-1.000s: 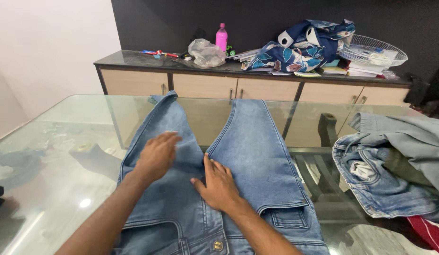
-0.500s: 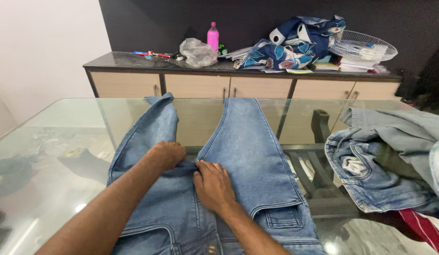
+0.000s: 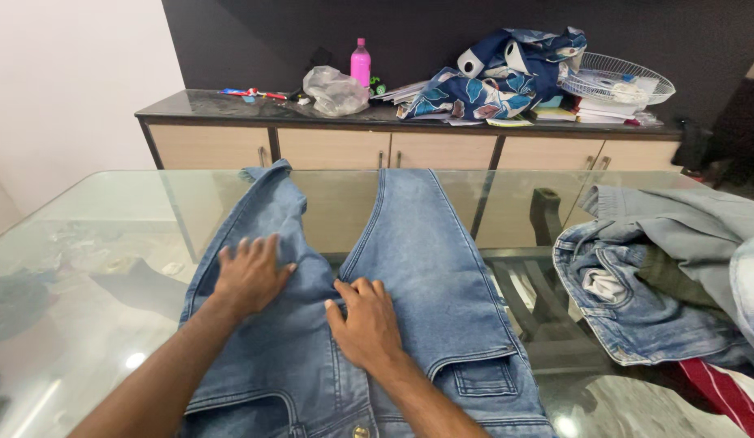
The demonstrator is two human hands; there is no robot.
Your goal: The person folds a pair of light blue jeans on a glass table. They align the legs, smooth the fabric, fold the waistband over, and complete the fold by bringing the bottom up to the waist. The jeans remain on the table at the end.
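Note:
A pair of light blue jeans (image 3: 426, 243) lies spread flat on a glass table (image 3: 93, 219), waistband toward me and legs pointing away. My left hand (image 3: 249, 276) rests palm down on the left leg near the crotch, fingers spread. My right hand (image 3: 365, 324) presses flat on the crotch seam just beside it, fingers together. Neither hand grips the cloth.
A heap of denim clothes (image 3: 669, 276) lies on the table's right side, with a red striped cloth (image 3: 726, 389) at its near edge. Behind stands a sideboard (image 3: 393, 146) carrying a pink bottle (image 3: 360, 63), a plastic bag (image 3: 335, 89), patterned fabric (image 3: 499, 77) and a fan grille (image 3: 616, 81).
My left hand, curled at the crotch half a second ago, has opened and slid left onto the left leg. My right hand has stayed at the crotch seam.

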